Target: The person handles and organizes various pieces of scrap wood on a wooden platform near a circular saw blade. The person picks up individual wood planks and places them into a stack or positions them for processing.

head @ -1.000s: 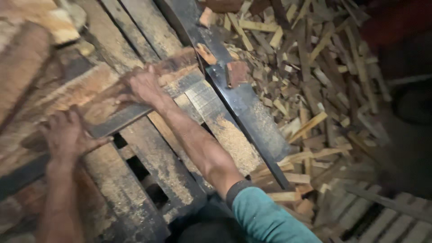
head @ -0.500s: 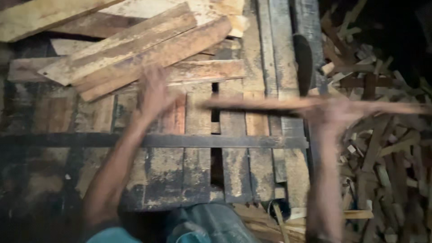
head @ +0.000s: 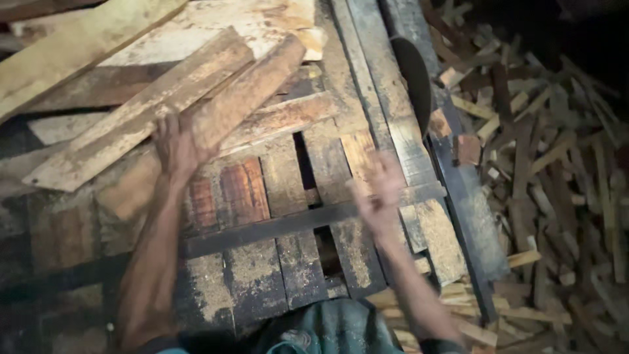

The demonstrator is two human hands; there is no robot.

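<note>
My left hand point(head: 175, 145) rests on the near end of a long rough wooden plank point(head: 226, 105) that lies slanted on a stack of boards on the saw table point(head: 255, 275). Its fingers curl over the plank's end. My right hand point(head: 379, 191) hovers blurred above the table's planks, fingers spread and holding nothing. A dark circular saw blade point(head: 413, 82) rises from the table slot beyond my right hand.
A second slanted plank point(head: 141, 111) lies beside the first, with wider pale boards point(head: 216, 29) behind. A dark metal bar point(head: 295, 223) crosses the table. A big heap of offcut wood strips point(head: 550, 170) covers the floor on the right.
The thin strip my right hand held half a second ago is gone from it; the hand is now empty. My left hand has moved up onto the slanted plank's end.
</note>
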